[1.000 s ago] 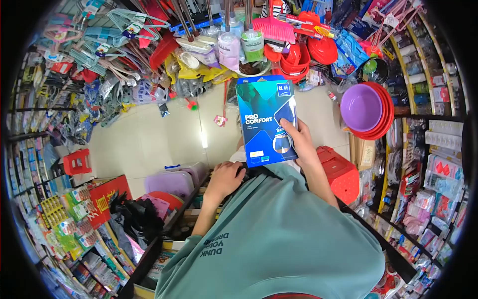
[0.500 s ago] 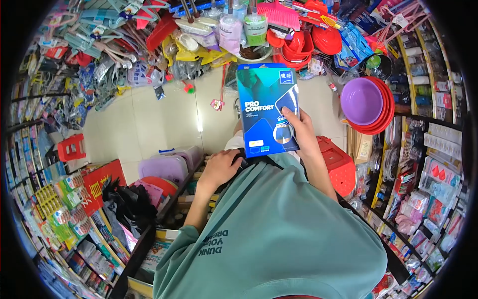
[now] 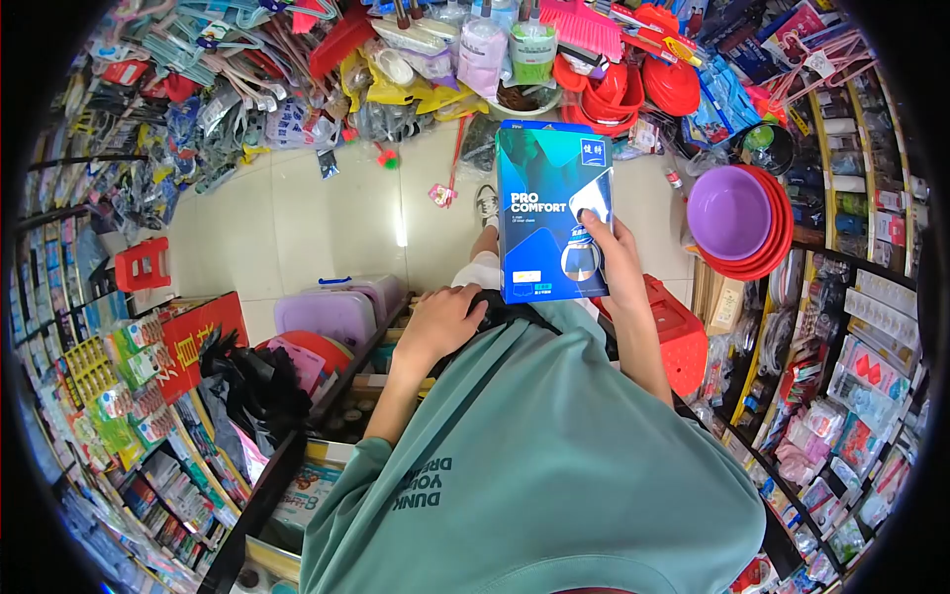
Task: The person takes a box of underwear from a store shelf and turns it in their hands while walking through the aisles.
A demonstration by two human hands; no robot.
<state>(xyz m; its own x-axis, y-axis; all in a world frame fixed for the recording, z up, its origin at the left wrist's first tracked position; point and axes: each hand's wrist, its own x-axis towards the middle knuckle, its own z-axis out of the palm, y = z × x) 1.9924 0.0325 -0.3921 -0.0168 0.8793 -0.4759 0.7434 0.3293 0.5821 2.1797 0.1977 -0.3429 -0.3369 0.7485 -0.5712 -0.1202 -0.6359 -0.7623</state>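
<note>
My right hand (image 3: pixel 617 259) grips a blue-green underwear box (image 3: pixel 539 238) by its right edge, with the thumb on the front. The box is upright and faces me; it reads "PRO COMFORT" and carries a small picture of boxer briefs. Behind its top edge shows a strip of blue, perhaps a second box or a flap. At my waist, my left hand (image 3: pixel 440 322) is closed, its fingers curled over a black bag (image 3: pixel 500 307). Most of that bag is hidden by the hand and the green shirt.
Stacked purple and red basins (image 3: pixel 730 213) stand at the right, above a red stool (image 3: pixel 678 337). Lidded purple tubs (image 3: pixel 327 317) and a black plastic bag (image 3: pixel 257 391) are at the left. Hangers (image 3: pixel 213 59) and a pink broom (image 3: pixel 584 30) lie ahead. Packed shelves (image 3: pixel 851 386) line both sides.
The box and my right hand have shifted slightly to the right and tilted a little. The view has moved slightly, and a shoe now shows beside the box. My left hand stays at the waist.
</note>
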